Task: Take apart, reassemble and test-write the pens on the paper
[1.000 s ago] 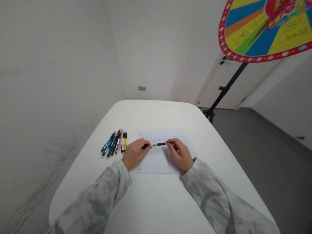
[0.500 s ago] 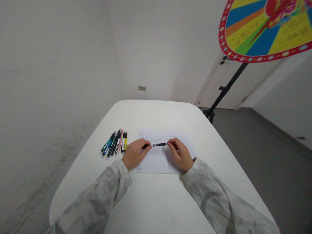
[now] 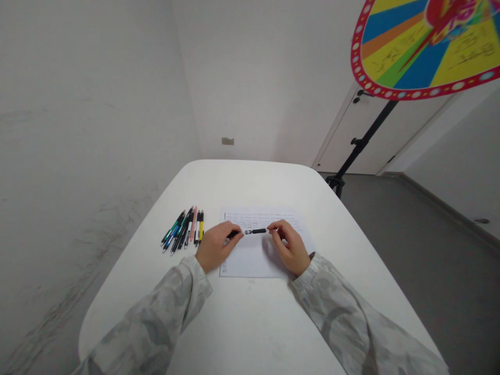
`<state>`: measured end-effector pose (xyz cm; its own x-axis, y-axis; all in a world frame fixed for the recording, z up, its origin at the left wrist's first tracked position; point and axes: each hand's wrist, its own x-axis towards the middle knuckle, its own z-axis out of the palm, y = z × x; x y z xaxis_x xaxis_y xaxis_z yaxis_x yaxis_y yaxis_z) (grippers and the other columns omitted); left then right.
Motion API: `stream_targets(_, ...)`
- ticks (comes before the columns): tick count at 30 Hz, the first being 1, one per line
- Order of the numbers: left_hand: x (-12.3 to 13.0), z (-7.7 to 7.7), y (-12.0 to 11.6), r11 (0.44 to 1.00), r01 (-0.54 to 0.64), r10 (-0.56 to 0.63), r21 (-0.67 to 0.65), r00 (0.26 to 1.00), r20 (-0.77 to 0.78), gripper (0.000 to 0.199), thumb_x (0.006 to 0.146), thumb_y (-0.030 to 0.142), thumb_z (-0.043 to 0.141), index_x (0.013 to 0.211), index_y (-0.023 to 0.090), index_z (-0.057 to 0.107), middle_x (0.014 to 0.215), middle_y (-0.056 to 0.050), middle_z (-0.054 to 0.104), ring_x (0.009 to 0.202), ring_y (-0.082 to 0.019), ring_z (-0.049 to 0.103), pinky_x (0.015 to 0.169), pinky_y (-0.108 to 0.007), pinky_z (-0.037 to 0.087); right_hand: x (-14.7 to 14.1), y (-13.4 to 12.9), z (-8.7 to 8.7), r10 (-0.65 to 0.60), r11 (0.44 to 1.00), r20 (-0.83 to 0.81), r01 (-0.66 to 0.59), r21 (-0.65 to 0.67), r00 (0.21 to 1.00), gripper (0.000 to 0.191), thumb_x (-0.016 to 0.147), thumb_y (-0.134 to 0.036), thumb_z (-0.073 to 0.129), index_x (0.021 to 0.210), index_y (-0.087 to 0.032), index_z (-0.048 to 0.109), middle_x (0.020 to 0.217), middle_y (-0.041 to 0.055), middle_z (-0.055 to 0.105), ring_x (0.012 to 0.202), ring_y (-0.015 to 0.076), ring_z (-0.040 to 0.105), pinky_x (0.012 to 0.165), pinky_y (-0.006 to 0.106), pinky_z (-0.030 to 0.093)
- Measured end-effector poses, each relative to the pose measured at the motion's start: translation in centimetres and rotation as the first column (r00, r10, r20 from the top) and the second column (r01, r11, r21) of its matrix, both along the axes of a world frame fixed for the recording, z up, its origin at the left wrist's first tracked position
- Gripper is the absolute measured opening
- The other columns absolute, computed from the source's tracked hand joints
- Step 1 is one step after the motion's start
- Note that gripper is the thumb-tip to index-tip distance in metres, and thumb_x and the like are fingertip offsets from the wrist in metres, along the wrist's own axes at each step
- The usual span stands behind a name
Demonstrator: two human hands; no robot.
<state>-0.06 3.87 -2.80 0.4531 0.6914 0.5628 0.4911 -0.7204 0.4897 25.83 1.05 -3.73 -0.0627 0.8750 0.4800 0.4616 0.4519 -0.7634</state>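
Over a sheet of paper [image 3: 250, 260] with lines of writing, a black and clear pen [image 3: 256, 231] spans the gap between my hands, lying nearly level. My left hand [image 3: 219, 244] pinches its left part, and a black portion shows between the fingers. At the other end, the fingertips of my right hand [image 3: 288, 246] are closed on the pen's tip. Whether the pen is in one piece is too small to tell.
Several pens [image 3: 182, 229] in black, blue, green, pink and yellow lie left of the paper on the white table [image 3: 250, 323]. Beyond the table's right edge stands a colourful wheel [image 3: 414, 57] on a black stand [image 3: 359, 143].
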Motion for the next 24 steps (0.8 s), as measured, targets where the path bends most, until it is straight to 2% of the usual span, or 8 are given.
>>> stream_targets(6, -0.1, -0.1, 0.0, 1.000, -0.003, 0.003, -0.007, 1.000, -0.004, 0.015, 0.109, 0.034, 0.057, 0.107, 0.022, 0.065, 0.098, -0.005, 0.072, 0.091, -0.019, 0.069, 0.085, -0.033, 0.055, -0.2, 0.1, 0.5, 0.004, 0.998, -0.002, -0.004, 0.059, 1.000, 0.017, 0.104, -0.032, 0.056, 0.102, -0.023, 0.070, 0.088, 0.0045, 0.062, 0.067, 0.0166, 0.054, 0.064, 0.032, 0.047)
stream_targets(13, 0.0, 0.1, 0.0, 1.000, -0.008, 0.008, -0.001, 1.000, -0.004, 0.016, 0.109, 0.035, 0.057, 0.106, 0.021, 0.065, 0.097, -0.005, 0.072, 0.090, -0.019, 0.069, 0.084, -0.033, 0.055, 0.0, 0.2, 0.3, 0.016, 0.999, -0.051, -0.014, 0.037, 0.999, 0.021, 0.103, -0.036, 0.060, 0.107, -0.023, 0.076, 0.094, 0.0072, 0.071, 0.068, 0.0166, 0.057, 0.064, 0.033, 0.049)
stream_targets(17, 0.0, 0.3, -0.1, 1.000, -0.011, 0.011, -0.014, 1.000, 0.002, 0.015, 0.108, 0.034, 0.057, 0.105, 0.022, 0.066, 0.097, -0.005, 0.073, 0.091, -0.019, 0.069, 0.084, -0.032, 0.055, 0.2, 0.3, -0.4, -0.004, 1.000, -0.132, 0.000, -0.030, 0.991, 0.024, 0.102, -0.040, 0.062, 0.114, -0.023, 0.075, 0.095, 0.0060, 0.076, 0.066, 0.0158, 0.056, 0.065, 0.032, 0.049)
stream_targets(20, 0.0, 0.2, -0.1, 1.000, -0.009, 0.009, -0.014, 1.000, 0.010, 0.015, 0.109, 0.034, 0.057, 0.106, 0.021, 0.066, 0.097, -0.005, 0.072, 0.091, -0.019, 0.069, 0.085, -0.032, 0.054, 0.3, 0.4, -0.9, -0.014, 0.995, -0.203, -0.008, -0.103, 0.979, 0.029, 0.103, -0.046, 0.061, 0.115, -0.023, 0.074, 0.094, 0.0059, 0.077, 0.061, 0.0149, 0.053, 0.059, 0.031, 0.046)
stream_targets(24, 0.0, 0.1, -0.1, 1.000, -0.014, 0.014, -0.014, 1.000, 0.012, 0.014, 0.109, 0.033, 0.057, 0.106, 0.021, 0.065, 0.097, -0.005, 0.072, 0.091, -0.019, 0.069, 0.085, -0.032, 0.054, 0.5, 0.6, -1.3, -0.005, 0.991, -0.251, -0.029, -0.132, 0.968, 0.034, 0.105, -0.050, 0.057, 0.115, -0.023, 0.074, 0.099, 0.0065, 0.076, 0.060, 0.0138, 0.052, 0.055, 0.029, 0.044)
